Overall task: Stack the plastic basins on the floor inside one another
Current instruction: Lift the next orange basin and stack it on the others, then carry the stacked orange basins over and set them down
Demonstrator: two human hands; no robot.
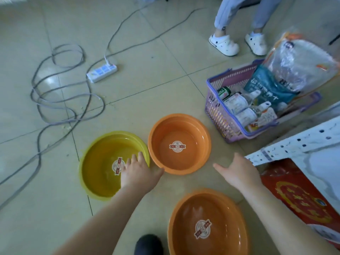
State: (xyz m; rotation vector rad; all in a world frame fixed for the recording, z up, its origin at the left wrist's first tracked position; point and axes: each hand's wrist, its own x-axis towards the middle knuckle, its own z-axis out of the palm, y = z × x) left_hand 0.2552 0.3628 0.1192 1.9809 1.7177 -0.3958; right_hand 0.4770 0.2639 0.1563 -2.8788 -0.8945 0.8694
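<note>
Three plastic basins sit apart on the tiled floor, each with a round sticker inside. A yellow basin (99, 162) lies at the left, a light orange basin (179, 144) in the middle and a darker orange basin (207, 225) nearest me. My left hand (139, 172) hovers open over the yellow basin's right rim, fingers spread. To the right of the middle basin, my right hand (239, 172) is open with its thumb pointing left toward that basin. Neither hand holds anything.
A purple shopping basket (219, 115) full of groceries stands at the right. Next to it are a white perforated shelf edge (294, 142) and a red box (301, 197). A power strip (101, 71) and looping cables (60, 100) lie to the left. A person's legs in white clogs (223, 45) stand behind.
</note>
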